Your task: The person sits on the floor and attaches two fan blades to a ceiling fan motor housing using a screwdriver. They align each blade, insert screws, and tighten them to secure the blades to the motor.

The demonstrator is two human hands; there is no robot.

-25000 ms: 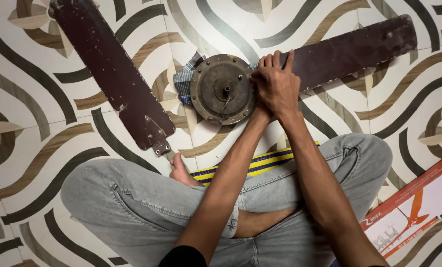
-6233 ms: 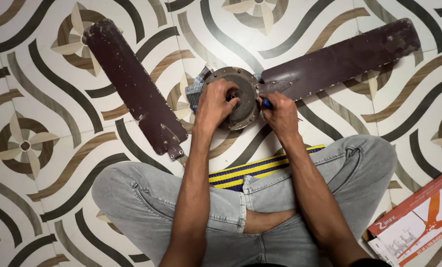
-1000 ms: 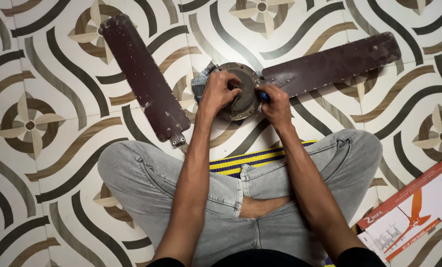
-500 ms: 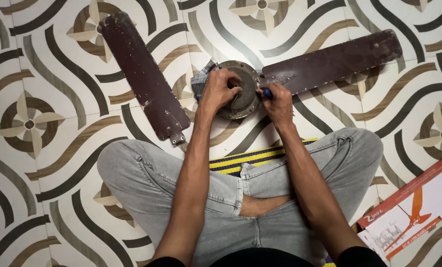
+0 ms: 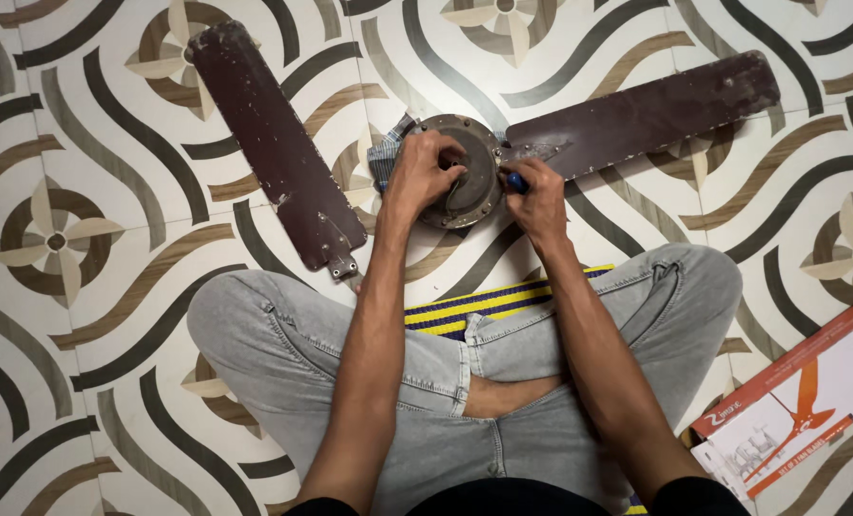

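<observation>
- A loose dark brown fan blade (image 5: 276, 143) lies on the patterned floor tiles (image 5: 73, 191), well to the left of both hands.
- The left hand (image 5: 425, 172) rests curled on top of the round fan motor housing (image 5: 472, 182), fingers bent over its centre.
- The right hand (image 5: 539, 196) sits just beside the housing's right edge, closed around a blue-handled tool (image 5: 515, 181).
- A second blade (image 5: 646, 113) extends right from the housing, beyond the right hand.
- A cardboard box (image 5: 809, 411) lies far right, near the knee.
</observation>
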